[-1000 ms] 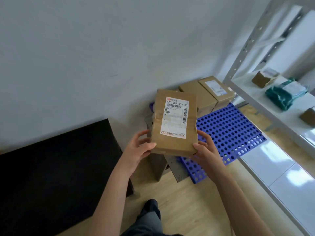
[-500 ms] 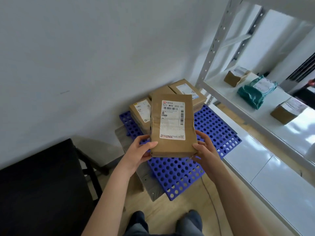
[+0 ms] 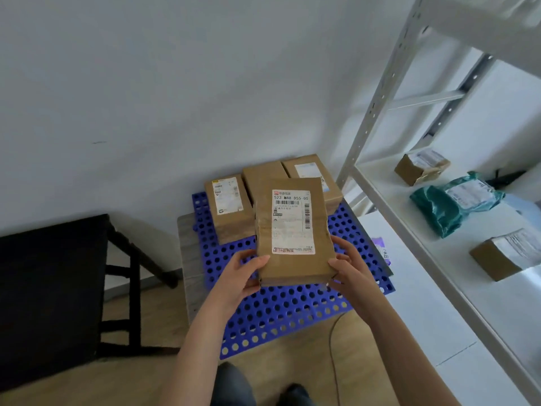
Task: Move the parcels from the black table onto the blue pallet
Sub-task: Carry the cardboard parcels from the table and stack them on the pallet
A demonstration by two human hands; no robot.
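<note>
Boxes (image 3: 229,206) at pallet (image 3: 278,312) rear, shelving (image 3: 372,114) rt

Gripping parcel (image 3: 292,268) between left hand (image 3: 241,273) and right hand (image 3: 351,271), thumbs pressed on its face, fingers curled behind, both reaching forward.

A small parcel stockroom or sorting room. A blue pallet (image 3: 263,312) lies on a wood floor (image 3: 146,373) against a bare white wall (image 3: 175,83). Three brown boxes (image 3: 228,212) sit in a row at the pallet's far edge, and two of them show printed shipping labels. Right of the pallet stands a white metal rack (image 3: 377,112) with punched uprights. Its shelf carries two labelled cartons (image 3: 418,171) and a green mailer (image 3: 439,206) between them. Left of the pallet is a black table (image 3: 49,288). Above the pallet, the held parcel (image 3: 292,230) bears a barcode label with a printed sorting code.
</note>
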